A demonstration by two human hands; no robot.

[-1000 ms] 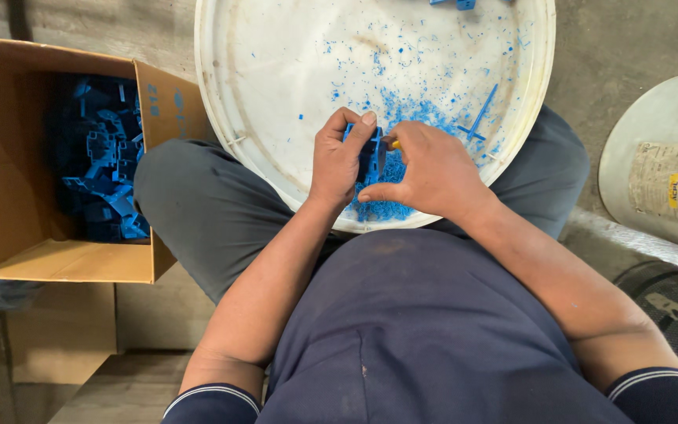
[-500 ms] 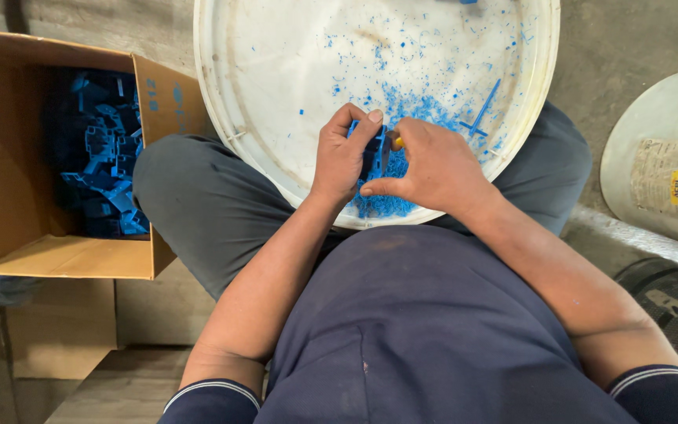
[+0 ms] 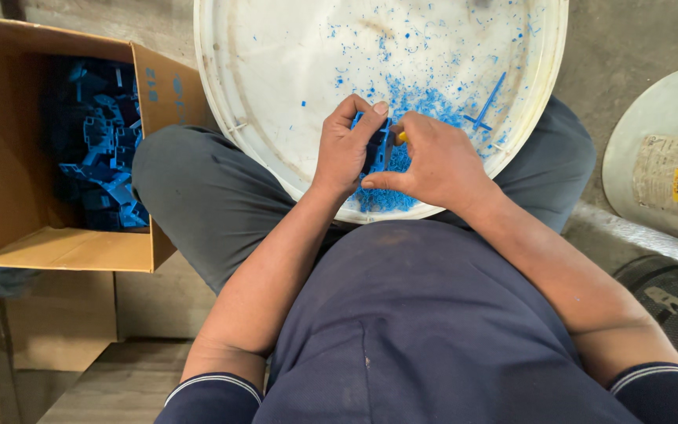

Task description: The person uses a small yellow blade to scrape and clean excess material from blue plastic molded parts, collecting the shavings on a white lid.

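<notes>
My left hand (image 3: 344, 149) grips a small blue plastic part (image 3: 377, 145) over the near rim of a big white round tub (image 3: 260, 86). My right hand (image 3: 433, 161) is closed on a small tool with a yellow handle (image 3: 402, 137), pressed against that part. Blue shavings (image 3: 425, 106) lie scattered in the tub and pile up under my hands. A thin blue sprue piece (image 3: 486, 104) lies in the tub to the right of my hands.
An open cardboard box (image 3: 56, 247) with several blue plastic parts (image 3: 100, 149) stands at my left knee. A white drum with a label (image 3: 668, 165) lies at the right. The tub rests on my crossed legs (image 3: 205, 196).
Both hands stay together at the tub's near rim; the fingers have shifted slightly around the blue part. Nothing else has moved.
</notes>
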